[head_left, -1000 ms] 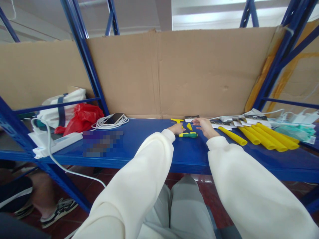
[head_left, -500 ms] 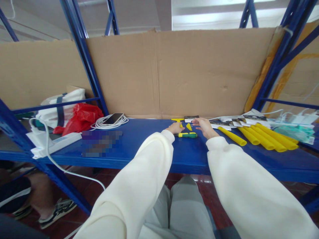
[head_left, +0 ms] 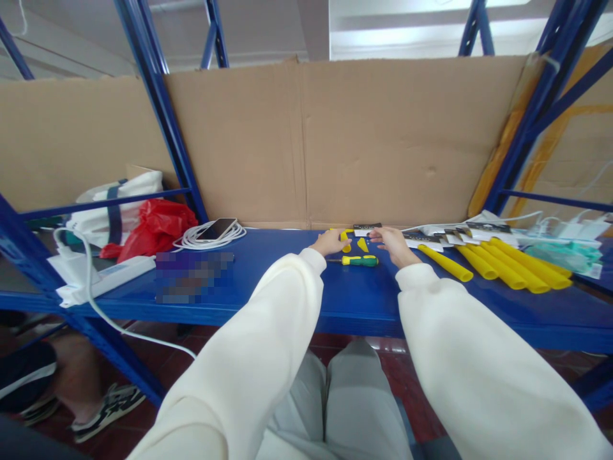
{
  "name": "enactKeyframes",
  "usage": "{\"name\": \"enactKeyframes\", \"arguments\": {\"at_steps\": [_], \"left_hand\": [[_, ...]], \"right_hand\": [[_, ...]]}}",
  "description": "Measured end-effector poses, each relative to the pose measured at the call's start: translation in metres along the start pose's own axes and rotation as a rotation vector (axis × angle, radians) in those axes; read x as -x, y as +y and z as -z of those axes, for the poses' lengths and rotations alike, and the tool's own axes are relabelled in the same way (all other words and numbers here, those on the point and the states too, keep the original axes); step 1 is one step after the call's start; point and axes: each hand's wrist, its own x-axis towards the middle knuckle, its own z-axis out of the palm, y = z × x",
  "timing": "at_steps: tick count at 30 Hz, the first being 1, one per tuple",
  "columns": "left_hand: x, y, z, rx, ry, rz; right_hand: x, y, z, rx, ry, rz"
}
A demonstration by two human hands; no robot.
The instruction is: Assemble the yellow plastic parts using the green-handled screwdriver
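My left hand (head_left: 330, 242) is over the blue shelf with its fingers stretched to the right, beside a yellow plastic piece (head_left: 345, 237) that they partly cover. Whether they touch it is hard to see. A small yellow wedge-shaped piece (head_left: 363, 245) lies between my hands. Just nearer to me is a green-and-yellow screwdriver (head_left: 360, 260), its shaft pointing left. To the right, my right hand (head_left: 391, 245) has its fingers apart and holds nothing visible. By its fingertips is a flat black-and-white item (head_left: 366, 228).
Several yellow tubular handles (head_left: 514, 265) with black-and-white ends lie at right. Leftward are a phone (head_left: 218, 229) on a coiled white cable, a red bag (head_left: 160, 223) and a power strip (head_left: 112, 276). Cardboard (head_left: 383, 140) stands behind. Another person's leg (head_left: 79, 370) shows below left.
My left hand has shifted left, uncovering more of the yellow piece and the screwdriver's shaft. My right hand has barely moved.
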Motion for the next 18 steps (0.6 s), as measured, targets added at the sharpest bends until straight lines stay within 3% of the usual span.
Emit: {"name": "enactKeyframes", "arguments": {"at_steps": [2,5,7,10,12,15,18], "left_hand": [[-0.001,0.005,0.012,0.017,0.036,-0.05],[0.006,0.012,0.028,0.185,0.216,-0.082],[0.016,0.012,0.033,0.315,0.331,-0.046],[0.036,0.004,0.031,0.425,0.425,0.12],[0.046,-0.003,0.028,0.382,0.454,0.218],[0.052,-0.01,0.023,0.261,0.427,0.167],[0.054,-0.011,0.021,0.159,0.349,0.121]], "right_hand": [[-0.005,0.004,0.003,0.144,0.018,0.072],[-0.011,0.01,0.015,0.504,0.077,0.225],[-0.012,0.013,0.03,0.729,0.153,0.243],[-0.008,0.012,0.057,0.939,0.32,0.123],[-0.005,0.013,0.074,1.022,0.427,-0.017],[-0.004,0.018,0.092,1.032,0.448,-0.19],[-0.008,0.026,0.1,0.951,0.468,-0.149]]}}
